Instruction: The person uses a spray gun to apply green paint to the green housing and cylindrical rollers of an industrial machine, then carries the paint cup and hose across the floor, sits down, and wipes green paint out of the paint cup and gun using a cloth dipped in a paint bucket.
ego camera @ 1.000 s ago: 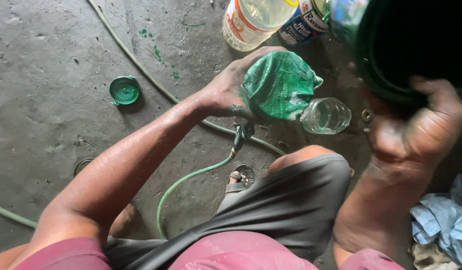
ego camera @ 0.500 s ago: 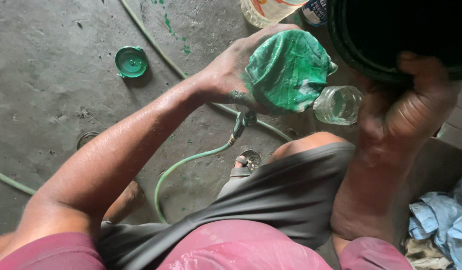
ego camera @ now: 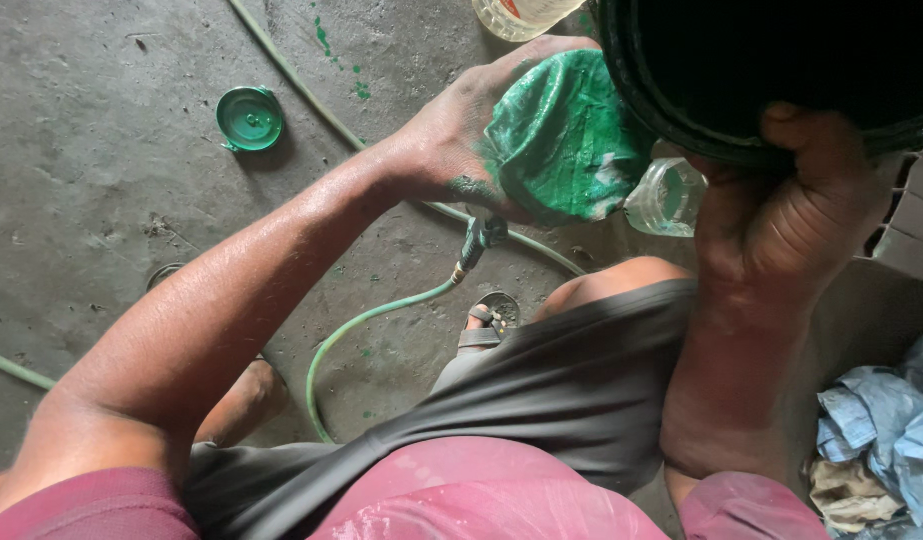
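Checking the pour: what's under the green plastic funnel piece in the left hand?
A clear bottle pokes out below the green plastic piece in the left hand; its mouth is covered. The right hand grips the black bucket.

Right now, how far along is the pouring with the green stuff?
Done: green lid lies off on the floor. In hand: left hand holds a green-smeared funnel-like piece over the clear bottle; right hand tips the dark bucket. Left: bottle looks mostly empty, uncapped.
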